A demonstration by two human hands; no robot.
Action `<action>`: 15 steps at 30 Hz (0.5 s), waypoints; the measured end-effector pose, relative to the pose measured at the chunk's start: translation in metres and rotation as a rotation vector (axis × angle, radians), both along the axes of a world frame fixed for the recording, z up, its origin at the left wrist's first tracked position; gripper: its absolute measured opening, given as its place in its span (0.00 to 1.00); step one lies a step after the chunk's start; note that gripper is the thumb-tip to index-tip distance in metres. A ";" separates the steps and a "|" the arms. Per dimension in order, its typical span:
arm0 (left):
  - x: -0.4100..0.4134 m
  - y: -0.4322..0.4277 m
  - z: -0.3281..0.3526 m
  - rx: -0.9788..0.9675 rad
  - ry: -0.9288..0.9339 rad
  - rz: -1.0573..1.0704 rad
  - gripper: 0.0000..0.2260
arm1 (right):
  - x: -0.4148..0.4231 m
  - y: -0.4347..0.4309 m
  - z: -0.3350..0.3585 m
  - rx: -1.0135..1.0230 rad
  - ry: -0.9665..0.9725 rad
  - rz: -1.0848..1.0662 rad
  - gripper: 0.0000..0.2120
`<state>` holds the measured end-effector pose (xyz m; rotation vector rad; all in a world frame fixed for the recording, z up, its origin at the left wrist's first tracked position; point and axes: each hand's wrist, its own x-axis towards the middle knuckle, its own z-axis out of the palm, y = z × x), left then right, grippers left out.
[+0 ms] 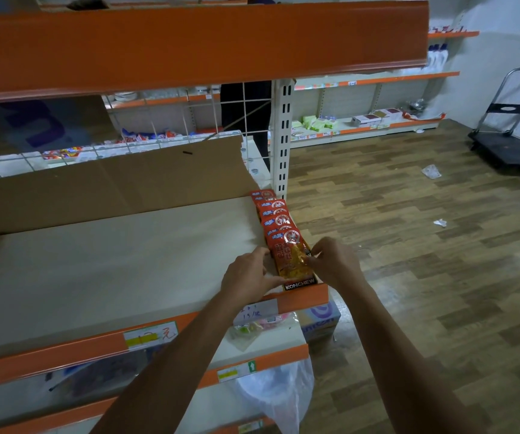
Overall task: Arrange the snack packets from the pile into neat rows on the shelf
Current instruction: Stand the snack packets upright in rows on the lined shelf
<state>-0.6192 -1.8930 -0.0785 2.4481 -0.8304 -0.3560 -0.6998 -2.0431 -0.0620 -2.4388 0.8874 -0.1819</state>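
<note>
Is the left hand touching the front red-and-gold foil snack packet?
Touching. The head view shows the left hand with its thumb lying on the red-and-gold foil snack packet's lower left corner.

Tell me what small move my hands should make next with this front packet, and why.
Probably nudge the front packet back and square with the row of packets behind it. The left hand rests against its left edge, the right hand pinches its right edge, and its lower end sits at the shelf lip.
</note>
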 end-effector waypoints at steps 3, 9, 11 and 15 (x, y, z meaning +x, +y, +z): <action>0.003 0.005 -0.001 -0.029 -0.008 0.027 0.29 | 0.009 0.012 -0.004 -0.046 -0.133 -0.028 0.14; 0.013 -0.002 0.002 -0.246 0.172 0.101 0.22 | 0.014 0.018 -0.012 0.046 -0.124 -0.091 0.17; 0.014 -0.006 0.002 -0.288 0.249 0.098 0.24 | 0.012 0.020 -0.014 0.067 -0.110 -0.076 0.15; 0.017 -0.013 0.002 -0.302 0.280 0.092 0.25 | 0.010 0.020 -0.011 0.046 -0.082 -0.069 0.13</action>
